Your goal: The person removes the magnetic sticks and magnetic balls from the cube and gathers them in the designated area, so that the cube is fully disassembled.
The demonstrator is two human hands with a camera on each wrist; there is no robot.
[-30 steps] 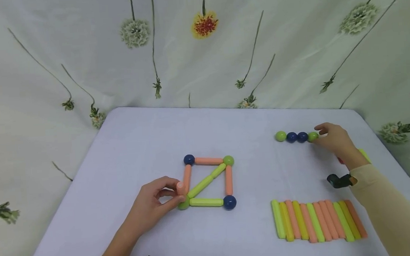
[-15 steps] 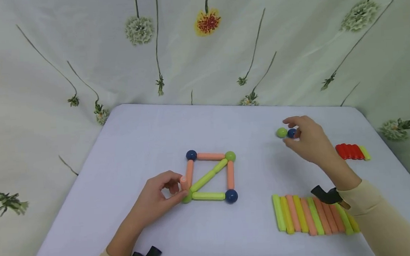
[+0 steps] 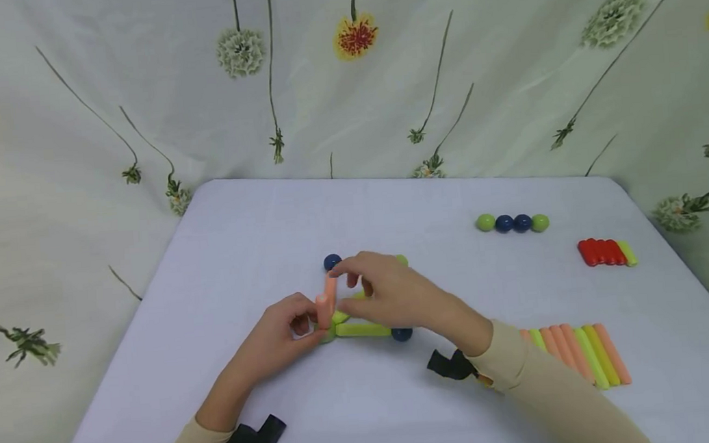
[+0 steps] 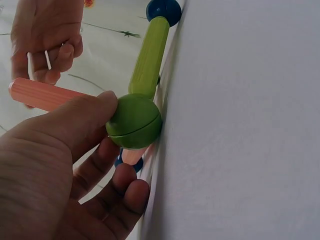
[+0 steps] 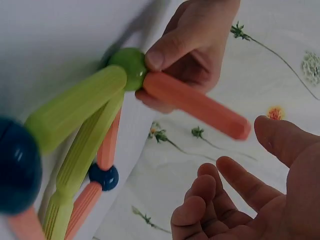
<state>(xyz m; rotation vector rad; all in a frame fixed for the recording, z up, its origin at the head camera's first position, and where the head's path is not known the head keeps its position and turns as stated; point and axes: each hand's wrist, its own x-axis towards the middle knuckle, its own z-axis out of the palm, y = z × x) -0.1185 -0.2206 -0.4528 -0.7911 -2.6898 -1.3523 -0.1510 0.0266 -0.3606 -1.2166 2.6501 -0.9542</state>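
Observation:
My left hand (image 3: 276, 335) grips a green ball (image 4: 135, 122) at the near left corner of a flat square of sticks and balls. From this ball an orange stick (image 5: 197, 105) stands upright beside my left fingers. My right hand (image 3: 393, 291) hovers over the square with its thumb and fingers apart around a gap, close to the stick's free end, holding nothing. A light green stick (image 3: 363, 330) runs along the near side to a dark blue ball (image 3: 402, 335). Another dark blue ball (image 3: 332, 261) marks the far left corner. My right hand hides much of the square.
A row of green and blue balls (image 3: 505, 223) lies at the back right. Farther right are several short red pieces (image 3: 603, 252) beside a light green one. Coloured sticks (image 3: 576, 353) lie side by side at the near right, partly behind my right sleeve. A flowered cloth (image 3: 333, 99) hangs behind the table.
My right hand has moved left from the row of balls to the upright orange stick. The row of balls is still there. My left hand keeps its hold at the corner.

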